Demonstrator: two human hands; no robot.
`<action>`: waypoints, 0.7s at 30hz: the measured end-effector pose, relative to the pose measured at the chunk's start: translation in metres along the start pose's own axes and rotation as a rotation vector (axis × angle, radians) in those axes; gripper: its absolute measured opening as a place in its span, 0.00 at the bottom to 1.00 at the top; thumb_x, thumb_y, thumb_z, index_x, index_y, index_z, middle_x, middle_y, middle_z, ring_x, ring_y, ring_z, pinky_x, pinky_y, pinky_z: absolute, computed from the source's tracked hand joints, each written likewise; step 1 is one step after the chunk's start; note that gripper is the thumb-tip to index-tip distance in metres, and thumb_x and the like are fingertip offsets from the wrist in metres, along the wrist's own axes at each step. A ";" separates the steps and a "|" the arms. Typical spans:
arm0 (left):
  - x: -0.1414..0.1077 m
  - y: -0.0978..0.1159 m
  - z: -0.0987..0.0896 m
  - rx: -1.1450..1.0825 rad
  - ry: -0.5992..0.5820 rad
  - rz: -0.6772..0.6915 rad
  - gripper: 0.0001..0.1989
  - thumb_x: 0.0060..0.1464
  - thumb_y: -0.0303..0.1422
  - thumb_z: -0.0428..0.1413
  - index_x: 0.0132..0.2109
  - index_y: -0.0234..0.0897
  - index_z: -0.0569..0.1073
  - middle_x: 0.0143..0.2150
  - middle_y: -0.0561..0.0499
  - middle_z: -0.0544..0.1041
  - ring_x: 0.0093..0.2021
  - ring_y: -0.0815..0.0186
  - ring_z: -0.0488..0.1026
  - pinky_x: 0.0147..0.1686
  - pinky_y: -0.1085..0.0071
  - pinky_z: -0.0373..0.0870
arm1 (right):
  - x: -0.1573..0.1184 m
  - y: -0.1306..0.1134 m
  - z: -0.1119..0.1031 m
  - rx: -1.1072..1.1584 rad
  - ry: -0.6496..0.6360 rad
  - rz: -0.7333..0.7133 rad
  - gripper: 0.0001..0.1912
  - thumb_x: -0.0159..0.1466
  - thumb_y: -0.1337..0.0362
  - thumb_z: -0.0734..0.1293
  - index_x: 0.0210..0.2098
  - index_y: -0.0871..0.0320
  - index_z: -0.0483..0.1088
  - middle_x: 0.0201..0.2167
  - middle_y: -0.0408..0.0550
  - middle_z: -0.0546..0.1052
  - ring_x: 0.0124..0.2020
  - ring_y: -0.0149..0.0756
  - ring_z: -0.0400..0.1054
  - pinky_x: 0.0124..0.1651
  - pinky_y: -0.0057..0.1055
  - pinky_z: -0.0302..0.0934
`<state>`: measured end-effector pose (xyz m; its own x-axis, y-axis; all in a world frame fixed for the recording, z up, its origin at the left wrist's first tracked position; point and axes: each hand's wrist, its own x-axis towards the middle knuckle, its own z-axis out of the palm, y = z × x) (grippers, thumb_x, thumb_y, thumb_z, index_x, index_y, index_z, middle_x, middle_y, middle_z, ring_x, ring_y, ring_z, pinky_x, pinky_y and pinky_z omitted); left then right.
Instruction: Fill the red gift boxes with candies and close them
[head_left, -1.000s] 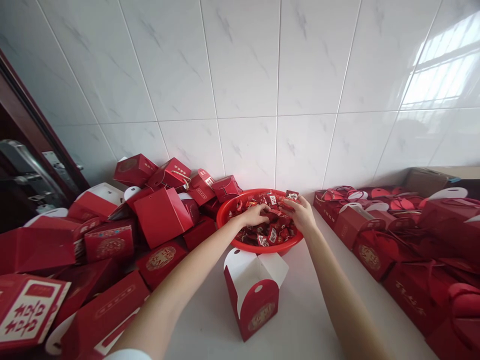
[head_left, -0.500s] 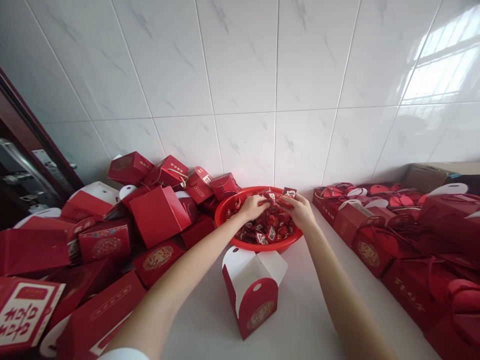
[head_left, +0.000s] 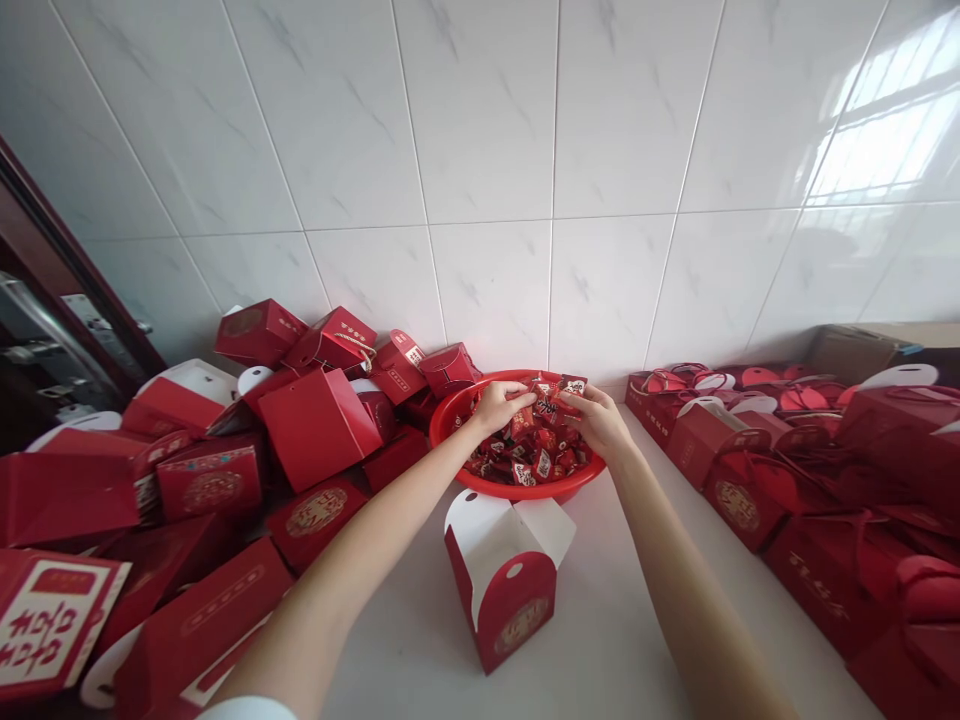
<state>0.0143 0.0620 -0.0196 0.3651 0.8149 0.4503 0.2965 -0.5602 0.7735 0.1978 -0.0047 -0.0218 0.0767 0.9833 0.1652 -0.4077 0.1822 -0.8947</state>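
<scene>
Both hands are over a red plastic basket (head_left: 525, 491) full of small red-wrapped candies (head_left: 544, 462). My left hand (head_left: 504, 408) is closed, its fingertips pinching red-wrapped candy near the basket's back left. On the right side, my right hand (head_left: 600, 418) is closed on wrapped candies too, and a dark wrapper with white lettering sticks up beside its fingertips. In front of the basket stands an upright red gift box (head_left: 517, 610) with a gold emblem. Its top is open, with the white inside and raised flaps showing.
A heap of red gift boxes (head_left: 319, 430), some open, lies to the left. Rows of red boxes with cord handles (head_left: 750, 500) stand on the right, with a cardboard box (head_left: 862, 345) behind them. A white tiled wall (head_left: 487, 290) rises behind the white tabletop (head_left: 600, 620).
My left hand has shifted slightly up and left, and more candy shows by its fingertips. My right hand stays nearly where it was. The open box has not moved.
</scene>
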 end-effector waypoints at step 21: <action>0.003 -0.009 0.000 0.037 0.004 -0.093 0.14 0.51 0.24 0.58 0.45 0.33 0.81 0.47 0.42 0.83 0.48 0.57 0.80 0.53 0.59 0.74 | 0.002 0.001 0.001 0.071 0.131 -0.028 0.19 0.42 0.60 0.81 0.28 0.56 0.72 0.28 0.42 0.79 0.31 0.35 0.74 0.32 0.29 0.71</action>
<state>0.0126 0.0697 -0.0251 0.3307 0.8640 0.3797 0.3613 -0.4876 0.7948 0.1963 -0.0030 -0.0217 0.2056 0.9699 0.1302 -0.4669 0.2141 -0.8580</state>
